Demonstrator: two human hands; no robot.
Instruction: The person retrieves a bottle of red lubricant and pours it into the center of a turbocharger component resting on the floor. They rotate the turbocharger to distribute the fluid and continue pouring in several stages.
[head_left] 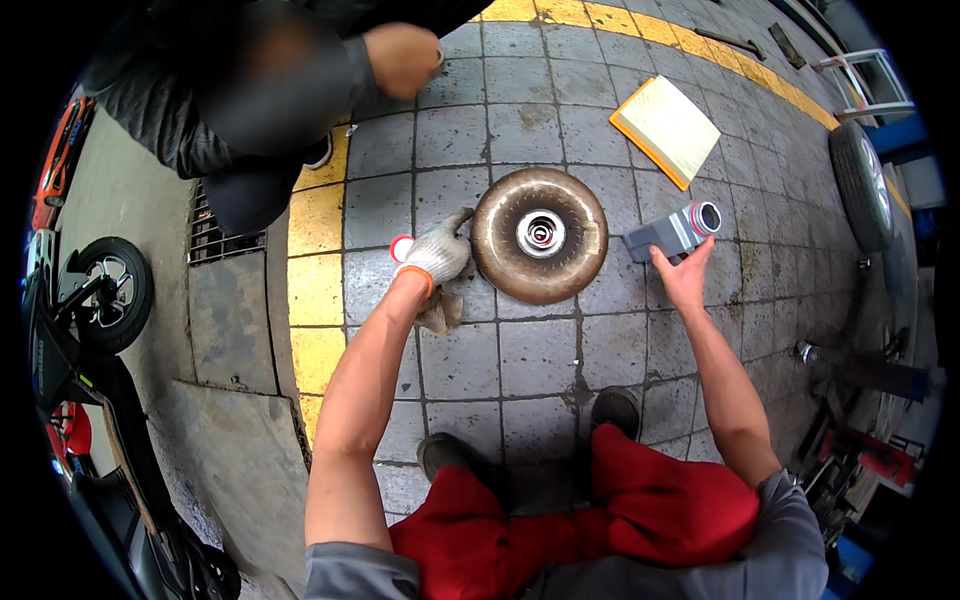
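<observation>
A round, brownish metal torque converter (pixel 500 262) lies flat on the tiles in front of me, its splined hub facing up. My left hand (pixel 440 254), in a whitish knit glove with dark fingertips, is at its left rim. Fingers of that hand stretch toward the metal, apparently touching it; some are hidden. A red-rimmed white cap (pixel 401 248) shows beside the glove, and a soiled glove (pixel 440 314) lies below the wrist. To the right of the converter, my bare right hand (pixel 685 272) is closed around a grey oil bottle (pixel 660 235), tilted, its red-ringed mouth pointing right.
An orange-framed air filter (pixel 668 130) lies at far right. Another person's hand (pixel 402 60) hangs at upper left beside their crouched body. A wheel (pixel 862 187) stands at the right; a motorcycle (pixel 105 290) is on the left. A floor grate (pixel 226 235) lies beyond the yellow line.
</observation>
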